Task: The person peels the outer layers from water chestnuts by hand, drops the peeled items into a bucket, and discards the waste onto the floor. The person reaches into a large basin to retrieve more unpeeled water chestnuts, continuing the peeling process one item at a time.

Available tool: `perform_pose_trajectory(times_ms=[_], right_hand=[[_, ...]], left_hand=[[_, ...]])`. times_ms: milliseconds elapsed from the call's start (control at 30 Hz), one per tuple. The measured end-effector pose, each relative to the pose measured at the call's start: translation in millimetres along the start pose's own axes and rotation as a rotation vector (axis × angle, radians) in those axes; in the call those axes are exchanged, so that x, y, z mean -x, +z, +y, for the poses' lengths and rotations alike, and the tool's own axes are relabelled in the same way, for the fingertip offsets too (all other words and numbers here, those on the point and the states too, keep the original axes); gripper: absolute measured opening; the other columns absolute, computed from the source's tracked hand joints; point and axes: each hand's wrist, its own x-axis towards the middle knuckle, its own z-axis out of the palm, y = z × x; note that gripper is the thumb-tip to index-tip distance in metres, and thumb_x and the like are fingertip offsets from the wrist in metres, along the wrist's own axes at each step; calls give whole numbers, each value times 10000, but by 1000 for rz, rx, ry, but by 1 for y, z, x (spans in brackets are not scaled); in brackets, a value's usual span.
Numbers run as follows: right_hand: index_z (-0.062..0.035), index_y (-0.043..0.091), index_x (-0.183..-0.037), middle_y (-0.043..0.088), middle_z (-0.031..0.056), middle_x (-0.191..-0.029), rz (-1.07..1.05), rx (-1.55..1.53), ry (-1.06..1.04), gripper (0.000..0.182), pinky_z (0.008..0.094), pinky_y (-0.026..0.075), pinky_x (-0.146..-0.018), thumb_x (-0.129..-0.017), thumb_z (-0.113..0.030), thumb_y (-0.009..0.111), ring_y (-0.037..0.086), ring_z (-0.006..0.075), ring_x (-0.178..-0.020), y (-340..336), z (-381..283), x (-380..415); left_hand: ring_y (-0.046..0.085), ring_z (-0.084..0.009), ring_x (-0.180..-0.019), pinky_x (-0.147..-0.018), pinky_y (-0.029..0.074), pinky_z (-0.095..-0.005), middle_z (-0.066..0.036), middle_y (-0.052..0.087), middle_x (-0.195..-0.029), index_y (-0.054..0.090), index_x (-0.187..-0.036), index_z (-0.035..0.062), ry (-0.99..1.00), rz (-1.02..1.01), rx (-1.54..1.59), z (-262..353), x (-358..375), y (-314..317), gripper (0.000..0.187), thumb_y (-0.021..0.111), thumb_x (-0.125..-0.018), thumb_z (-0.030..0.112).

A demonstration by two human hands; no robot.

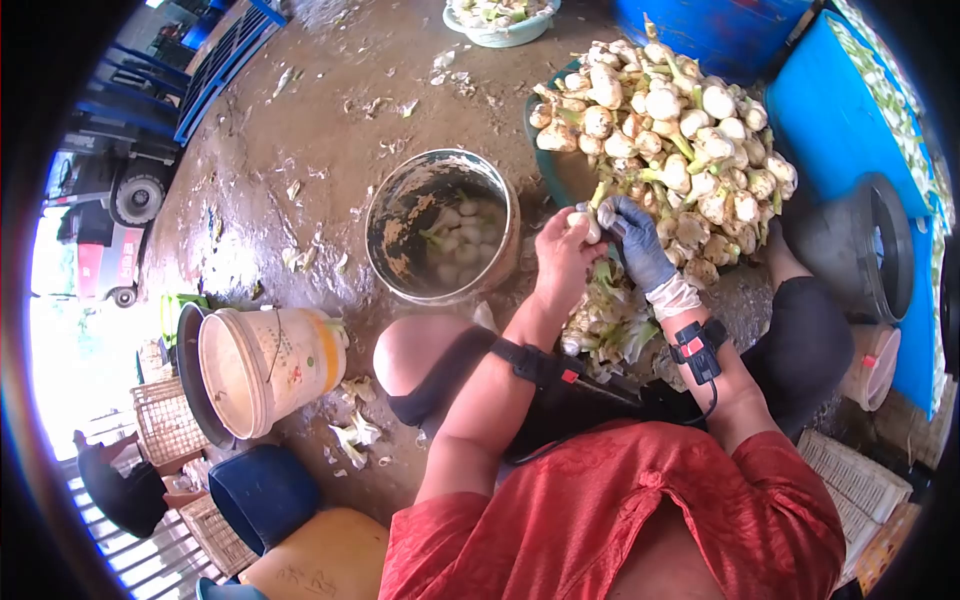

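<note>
Both hands meet around one garlic bulb (pixel 591 229) with a short green stem pointing up. My bare left hand (pixel 563 255) pinches the bulb from the left. My right hand (pixel 640 245), in a grey-blue glove, has its fingers closed at the bulb's right side; whether they hold a small tool is hidden. Just beyond the hands, a large heap of garlic bulbs (pixel 690 125) fills and spills over a green basin (pixel 548 165). Below the hands lie garlic peelings and leaves (pixel 610 325). To the left stands a bucket (pixel 372 235) with peeled bulbs (pixel 465 240) in cloudy water.
A white bucket (pixel 270 370) lies tipped at the left. A pale basin (pixel 505 32) with bulbs stands at the back. Blue panels (pixel 840 130) and a black bucket (pixel 850 245) flank the right. Peel scraps litter the wet floor (pixel 300 150). A forklift (pixel 110 200) is at far left.
</note>
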Motion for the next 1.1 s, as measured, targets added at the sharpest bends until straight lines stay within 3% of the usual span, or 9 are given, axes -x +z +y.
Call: perform_pose_trajectory(times_ms=[100, 233, 367, 567, 700, 867, 933, 1033, 1100], right_hand=[[-73, 579, -973, 563, -24, -858, 236, 10, 105, 185, 227, 422, -696, -911, -247, 588, 463, 43, -779, 3, -20, 12], [-48, 600, -976, 588, -3, -840, 184, 312, -117, 231, 257, 439, -682, -898, -265, 605, 485, 67, -755, -6, -8, 15], [15, 622, -845, 587, 39, -701, 271, 116, 86, 259, 282, 437, -626, -889, -239, 607, 461, 104, -638, 10, -30, 18], [-33, 619, -844, 577, -14, -731, 108, 413, -96, 156, 234, 422, -575, -887, -177, 574, 471, 61, -629, -3, -31, 27], [-57, 622, -861, 558, -25, -690, 64, 183, 39, 88, 193, 395, -514, -881, -113, 558, 503, 37, -616, -4, -41, 33], [-38, 642, -955, 615, 2, -744, 55, 212, 67, 125, 212, 431, -568, -861, -44, 560, 538, 79, -636, -12, -52, 39], [-26, 641, -1034, 670, 39, -849, 1, 793, -382, 206, 248, 478, -662, -845, -7, 563, 590, 112, -726, -24, -39, 31], [-25, 636, -995, 676, 111, -839, 50, 801, -405, 167, 328, 500, -689, -838, -78, 615, 642, 208, -740, -29, -40, 29], [-29, 637, -1003, 680, 82, -863, 15, 656, -294, 165, 300, 502, -722, -846, -80, 620, 636, 163, -792, -20, -53, 36]], left_hand=[[604, -150, -835, -730, 529, -287, -82, 597, -987, 468, -1206, -19, 288, -8, -217, -4, 8, 5, 409, 635, -845, 78], [572, -103, -749, -671, 499, -235, -60, 585, -938, 526, -1139, 13, 645, -3, -833, -10, 18, 10, 531, 757, -663, -24], [566, -106, -742, -661, 499, -238, -59, 570, -940, 540, -1123, 23, 689, -6, -956, -11, 23, 11, 553, 767, -623, -38], [612, -118, -772, -704, 518, -245, -61, 630, -911, 530, -1105, -34, 318, -128, -339, -2, 25, 5, 458, 742, -699, -22], [631, -165, -748, -651, 533, -265, -115, 643, -920, 517, -1114, -57, 171, -255, -56, 9, 24, 1, 400, 699, -766, 20], [573, -213, -594, -498, 455, -257, -137, 635, -888, 546, -1083, 7, -131, -456, 85, 12, 18, -7, 433, 514, -904, 400], [563, -207, -578, -473, 439, -261, -140, 628, -840, 548, -1063, -13, -192, -499, 126, 9, 16, -10, 449, 479, -924, 408], [535, -180, -538, -432, 403, -263, -124, 607, -743, 552, -1047, -24, -271, -509, 118, 7, 17, -10, 462, 410, -960, 407], [527, -169, -519, -433, 407, -262, -107, 599, -729, 553, -1053, -24, -142, -396, -69, 7, 21, -3, 479, 371, -972, 412]])
